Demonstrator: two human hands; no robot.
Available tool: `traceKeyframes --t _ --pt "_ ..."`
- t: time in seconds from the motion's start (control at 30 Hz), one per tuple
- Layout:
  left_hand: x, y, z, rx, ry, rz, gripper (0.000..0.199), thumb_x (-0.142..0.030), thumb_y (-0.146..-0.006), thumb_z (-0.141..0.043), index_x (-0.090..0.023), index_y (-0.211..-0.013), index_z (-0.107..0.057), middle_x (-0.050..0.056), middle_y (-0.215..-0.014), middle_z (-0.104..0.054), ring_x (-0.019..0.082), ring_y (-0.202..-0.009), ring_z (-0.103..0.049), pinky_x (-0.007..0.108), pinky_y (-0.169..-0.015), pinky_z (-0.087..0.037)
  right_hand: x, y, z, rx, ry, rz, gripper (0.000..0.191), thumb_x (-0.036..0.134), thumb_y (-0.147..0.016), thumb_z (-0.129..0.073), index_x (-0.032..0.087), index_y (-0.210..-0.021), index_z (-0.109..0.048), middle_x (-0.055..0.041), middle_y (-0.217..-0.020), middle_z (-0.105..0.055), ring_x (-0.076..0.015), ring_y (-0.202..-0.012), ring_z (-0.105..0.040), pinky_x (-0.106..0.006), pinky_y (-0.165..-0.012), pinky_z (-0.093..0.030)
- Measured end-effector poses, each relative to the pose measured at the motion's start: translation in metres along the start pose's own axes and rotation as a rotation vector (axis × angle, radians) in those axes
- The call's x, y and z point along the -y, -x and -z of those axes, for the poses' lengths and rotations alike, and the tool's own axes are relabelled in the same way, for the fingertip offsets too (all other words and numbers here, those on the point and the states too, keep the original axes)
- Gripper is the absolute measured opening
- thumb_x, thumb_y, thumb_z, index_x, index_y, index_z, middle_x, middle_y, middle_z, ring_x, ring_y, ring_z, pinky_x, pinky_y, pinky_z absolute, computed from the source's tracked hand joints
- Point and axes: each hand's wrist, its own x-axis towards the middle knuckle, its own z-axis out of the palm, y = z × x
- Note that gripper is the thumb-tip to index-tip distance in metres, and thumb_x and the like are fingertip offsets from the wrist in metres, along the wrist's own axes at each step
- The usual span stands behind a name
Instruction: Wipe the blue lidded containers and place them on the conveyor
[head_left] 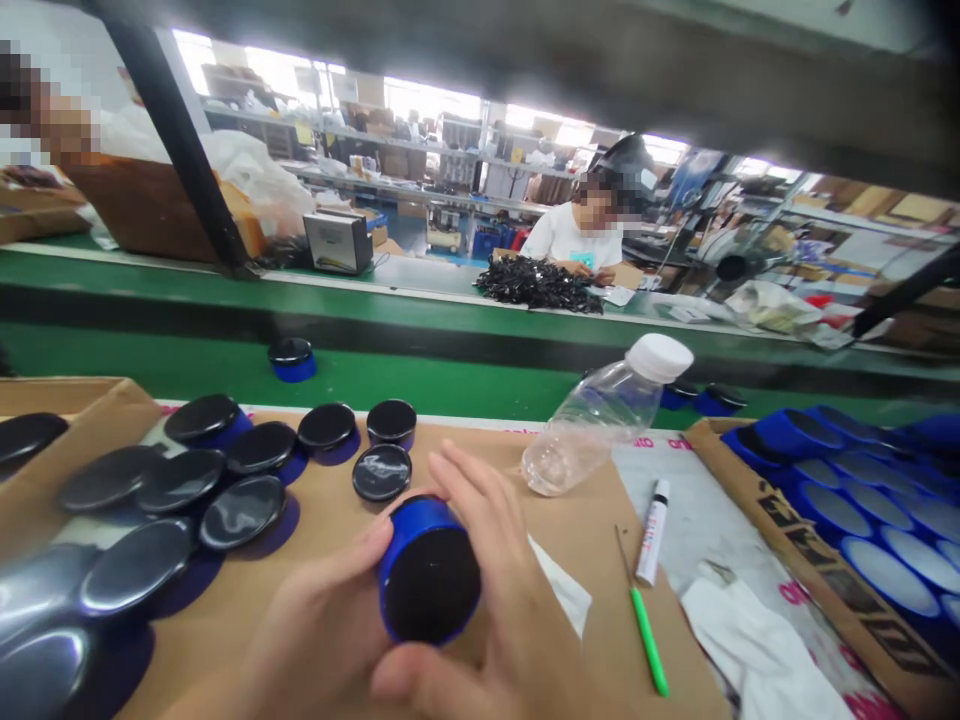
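blue jar (427, 580) w/ black lid, held low centre over the brown cardboard. round, short cylinder; glossy blue wall, flat matte-black face. tipped on its side, black face turned toward the camera, blue wall showing along the top and left edge. gripped from both sides: left hand (322, 620) on its left, right hand (495, 590) wrapped over top and right, thumb under the lower rim.
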Motion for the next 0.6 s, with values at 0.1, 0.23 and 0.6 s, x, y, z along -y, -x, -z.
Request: traceKeyframes --t 0.1,0.23,0.6 --pt "0.007 0.002 0.003 -0.005 0.145 0.091 0.018 -0.035 -0.070 -0.092 -0.032 -0.086 -0.085 -0.006 -0.090 -0.083 0.022 -0.110 -0.075 0.020 -0.092 -0.057 0.006 -0.002 -0.013 -0.015 0.015 -0.006 0.082 0.080 -0.094 -0.030 0.017 -0.143 -0.047 -0.0158 -0.145 -0.060 -0.0225 -0.140 -0.055 -0.035 -0.113 -0.051" --pt "0.010 0.000 0.003 -0.003 0.195 0.101 0.022 -0.034 -0.069 -0.093 -0.032 -0.090 -0.085 -0.006 -0.093 -0.084 0.021 -0.113 -0.074 0.022 -0.105 -0.051 0.005 0.003 -0.015 0.022 0.014 -0.009 0.077 0.080 -0.094 -0.033 0.019 -0.139 -0.050 -0.0138 -0.141 -0.063 -0.0214 -0.136 -0.059 -0.034 -0.113 -0.051" --pt "0.014 -0.002 0.006 0.119 0.242 0.237 0.031 -0.037 -0.080 -0.085 -0.028 -0.109 -0.080 0.001 -0.107 -0.083 0.012 -0.101 -0.076 0.015 -0.089 -0.054 0.010 0.031 -0.052 -0.542 0.111 0.069 0.017 0.028 -0.102 -0.060 0.033 -0.088 -0.066 0.0210 -0.142 -0.055 -0.0072 -0.133 -0.048 -0.018 -0.119 -0.039"
